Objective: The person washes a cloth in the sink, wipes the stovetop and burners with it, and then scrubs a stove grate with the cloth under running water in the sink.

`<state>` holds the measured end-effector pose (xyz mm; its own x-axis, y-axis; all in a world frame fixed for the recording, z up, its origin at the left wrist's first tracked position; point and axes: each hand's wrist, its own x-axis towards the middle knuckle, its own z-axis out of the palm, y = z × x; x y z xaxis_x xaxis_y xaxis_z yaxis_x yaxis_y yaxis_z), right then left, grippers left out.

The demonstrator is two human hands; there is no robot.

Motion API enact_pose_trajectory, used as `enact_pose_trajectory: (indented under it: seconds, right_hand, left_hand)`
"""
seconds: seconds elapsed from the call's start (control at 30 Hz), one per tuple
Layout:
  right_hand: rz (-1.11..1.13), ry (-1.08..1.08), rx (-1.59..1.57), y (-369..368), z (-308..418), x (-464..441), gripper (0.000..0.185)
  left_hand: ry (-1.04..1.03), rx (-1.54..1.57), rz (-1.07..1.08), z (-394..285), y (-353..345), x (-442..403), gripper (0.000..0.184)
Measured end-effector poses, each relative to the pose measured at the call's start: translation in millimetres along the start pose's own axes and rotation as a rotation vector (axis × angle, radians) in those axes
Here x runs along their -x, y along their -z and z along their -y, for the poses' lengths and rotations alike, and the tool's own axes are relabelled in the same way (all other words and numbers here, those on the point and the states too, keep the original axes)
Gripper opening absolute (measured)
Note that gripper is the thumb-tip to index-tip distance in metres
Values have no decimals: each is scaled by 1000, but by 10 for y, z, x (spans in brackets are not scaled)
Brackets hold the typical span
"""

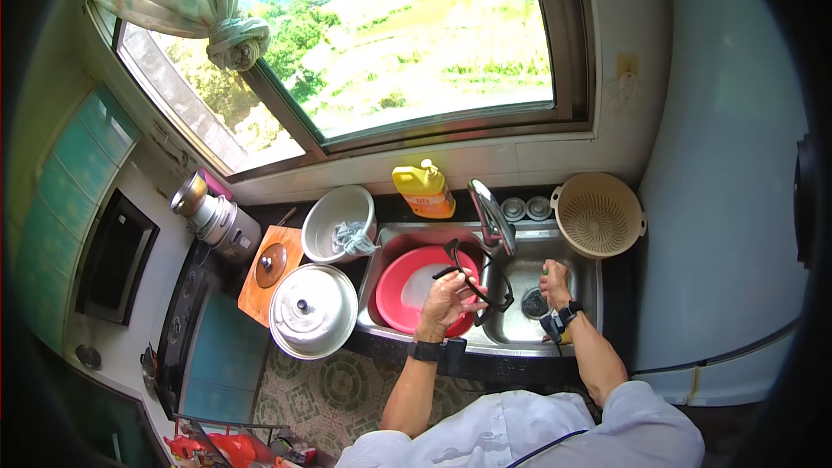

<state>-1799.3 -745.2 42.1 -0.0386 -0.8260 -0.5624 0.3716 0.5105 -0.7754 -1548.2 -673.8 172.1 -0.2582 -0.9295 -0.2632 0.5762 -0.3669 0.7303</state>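
Note:
My left hand (pixel 451 301) is over the sink divider, its fingers closed on a black curved frame (pixel 484 289) that looks like glasses or a headband. Beneath it, a red basin (pixel 400 295) with whitish contents sits in the left bowl of the steel sink (pixel 513 340). My right hand (pixel 555 282) is above the right bowl with its fingers curled; a small green bit shows at the fingertips, too small to name. Beside that hand, a dark scouring pad (pixel 535 303) lies in the bowl. The chrome faucet (pixel 492 217) rises between my hands.
Behind the sink stands a yellow detergent jug (pixel 425 192). A beige colander (pixel 598 215) is at the right. To the left are a white basin (pixel 338 208) with a cloth, a lidded metal pot (pixel 313 312), an orange board (pixel 260 293) and a stove (pixel 184 312).

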Motion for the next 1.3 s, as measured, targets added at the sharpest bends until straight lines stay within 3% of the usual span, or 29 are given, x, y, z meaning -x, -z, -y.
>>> enact_pose_trajectory:
  seconds: [0.07, 0.13, 0.2, 0.27, 0.33, 0.4, 0.47, 0.5, 0.53, 0.6, 0.7, 0.77, 0.8, 0.87, 0.9, 0.93, 1.0, 1.13, 1.2, 1.23, 1.3]
  right_hand:
    - [92, -96, 4, 58, -38, -47, 14]
    - [147, -8, 215, 71, -32, -15, 21]
    - [294, 314, 596, 166, -167, -151, 44]
    - [323, 485, 933, 166, -11, 4, 58]
    - [353, 384, 602, 83, 197, 306, 51]
    - [469, 366, 639, 115, 254, 316, 36]
    - [420, 485, 872, 136, 232, 242, 27]
    - [542, 347, 563, 138, 275, 358, 30]
    - [538, 350, 570, 144, 310, 331, 30]
    - [254, 788, 1300, 179, 258, 368, 31]
    - [307, 683, 1180, 166, 376, 353, 33]
    - [302, 481, 1091, 136, 534, 526, 35]
    - [286, 486, 1092, 106, 620, 586, 35]
    - [240, 735, 989, 102, 643, 703, 37]
    - [128, 752, 1225, 66, 660, 693, 36]
    - [187, 474, 949, 75, 692, 770, 35]
    - [343, 376, 622, 45, 686, 781, 34]
    - [364, 551, 731, -265, 799, 1252, 35]
    - [123, 776, 1126, -322, 728, 1209, 35]
    - [-16, 672, 1165, -380, 720, 1221, 34]
    - [13, 652, 1022, -471, 687, 1326, 18]
  left_hand:
    - [-9, -3, 1, 2, 30, -5, 14]
    - [-42, -2, -56, -21, -30, 29, 14]
    - [-101, 71, -39, -17, 6, -2, 13]
    - [-138, 139, 13, -29, 17, -33, 12]
    - [-130, 114, -35, -42, 27, -36, 13]
    - [-106, 89, -71, -33, 89, -26, 14]
    - [-124, 102, -85, -55, 63, 45, 15]
    - [-123, 90, -123, -50, 80, 109, 15]
    - [-131, 74, -153, -78, 87, 122, 15]
    - [-139, 82, -125, -118, 153, 161, 15]
    - [-126, 13, -127, -216, 254, 193, 18]
    - [-117, -24, -114, -281, 233, 238, 18]
    - [-115, -23, -99, -344, 234, 223, 18]
    - [-108, -88, -77, -382, 278, 247, 18]
    - [-112, -103, -87, -399, 304, 222, 16]
    - [-101, -107, -68, -421, 345, 225, 16]
    - [-59, -140, -77, -497, 430, 179, 18]
    - [-45, -127, -20, -661, 598, 176, 14]
    - [-21, -98, 16, -741, 733, 112, 15]
    - [-14, -104, 47, -773, 787, 108, 15]
    - [24, -86, 98, -849, 871, 83, 14]
